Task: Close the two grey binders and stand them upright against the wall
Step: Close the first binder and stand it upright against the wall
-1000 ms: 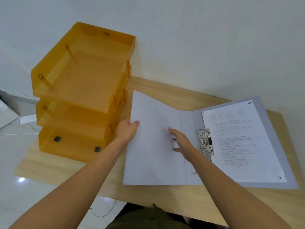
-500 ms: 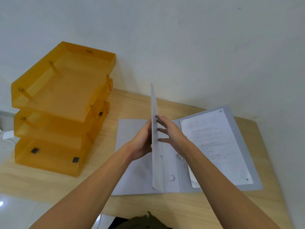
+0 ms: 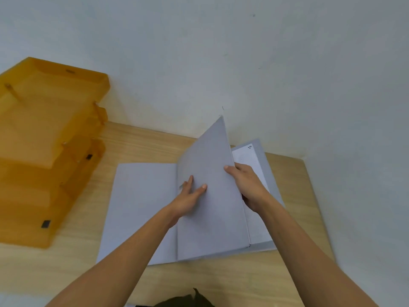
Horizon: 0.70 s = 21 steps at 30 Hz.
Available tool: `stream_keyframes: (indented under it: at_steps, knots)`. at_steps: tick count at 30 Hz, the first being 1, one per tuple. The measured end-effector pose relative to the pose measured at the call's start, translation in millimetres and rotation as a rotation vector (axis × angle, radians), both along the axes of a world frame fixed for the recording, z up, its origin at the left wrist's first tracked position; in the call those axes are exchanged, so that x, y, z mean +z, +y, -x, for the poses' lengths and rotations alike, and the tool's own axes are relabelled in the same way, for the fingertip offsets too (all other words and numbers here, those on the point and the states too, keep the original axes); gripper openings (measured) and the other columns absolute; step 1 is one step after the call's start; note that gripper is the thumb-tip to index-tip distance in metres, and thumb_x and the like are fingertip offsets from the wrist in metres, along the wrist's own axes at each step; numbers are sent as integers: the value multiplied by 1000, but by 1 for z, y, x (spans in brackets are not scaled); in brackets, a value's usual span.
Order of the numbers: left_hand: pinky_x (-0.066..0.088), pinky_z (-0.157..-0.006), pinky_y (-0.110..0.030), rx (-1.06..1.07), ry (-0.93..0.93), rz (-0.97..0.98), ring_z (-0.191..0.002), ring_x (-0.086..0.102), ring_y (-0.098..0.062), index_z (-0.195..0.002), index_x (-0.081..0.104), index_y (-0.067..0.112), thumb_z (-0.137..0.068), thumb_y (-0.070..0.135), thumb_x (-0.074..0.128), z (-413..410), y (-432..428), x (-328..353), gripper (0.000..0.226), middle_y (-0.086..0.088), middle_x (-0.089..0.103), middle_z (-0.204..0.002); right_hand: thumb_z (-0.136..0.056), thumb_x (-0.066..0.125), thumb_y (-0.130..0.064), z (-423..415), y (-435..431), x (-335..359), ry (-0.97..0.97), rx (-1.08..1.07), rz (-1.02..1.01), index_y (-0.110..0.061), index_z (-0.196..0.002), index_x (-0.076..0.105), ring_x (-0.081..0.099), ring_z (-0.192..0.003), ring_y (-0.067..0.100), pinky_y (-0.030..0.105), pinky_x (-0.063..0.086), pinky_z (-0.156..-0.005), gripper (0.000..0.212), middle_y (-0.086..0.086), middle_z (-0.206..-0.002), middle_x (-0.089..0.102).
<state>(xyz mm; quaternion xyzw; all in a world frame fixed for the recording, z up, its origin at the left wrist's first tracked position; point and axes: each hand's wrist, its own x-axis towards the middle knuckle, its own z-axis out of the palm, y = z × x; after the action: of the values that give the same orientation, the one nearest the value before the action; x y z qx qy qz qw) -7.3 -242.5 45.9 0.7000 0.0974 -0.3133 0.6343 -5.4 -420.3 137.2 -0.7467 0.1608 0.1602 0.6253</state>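
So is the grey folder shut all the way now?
No, the cover is tilted partway over, and the paper inside peeks out.

A plain pale wall [image 3: 221, 52], grey-white with a few small dark specks, fills the upper half of the view. A light wooden desk [image 3: 141, 142] with visible grain stands pushed against it. On the desk's left side sits a translucent orange stack of letter trays [image 3: 46, 138], three tiers high, its back near the wall. The lighting is soft and even.
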Motion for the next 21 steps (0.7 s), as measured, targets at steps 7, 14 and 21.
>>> stream_keyframes:
  at_steps: [7,14,21]
  knots:
    - [8,-129,-46,219,-100,-286,-161,7,-22,-165,9,22,-102,55,41,6,23,-29,77,1,5,-175,-100,56,-24,-2,-5,-13,64,-10,-230,-8,-115,72,78,-93,22,31,61,-74,27,7,-106,81]
    - [38,-117,-44,433,-31,-350,-140,51,-32,-158,33,16,-97,39,62,26,78,-36,71,-9,40,-163,-101,56,-23,-9,-5,-54,111,-17,-145,-5,-125,68,73,-107,31,45,58,-95,33,14,-118,76]
    - [50,-63,-27,340,211,-211,-85,67,-9,-101,65,25,-95,41,64,48,83,-44,18,2,73,-108,-92,66,-15,-8,-41,-99,58,-86,277,-17,-135,61,69,-89,23,30,55,-75,43,9,-104,69]
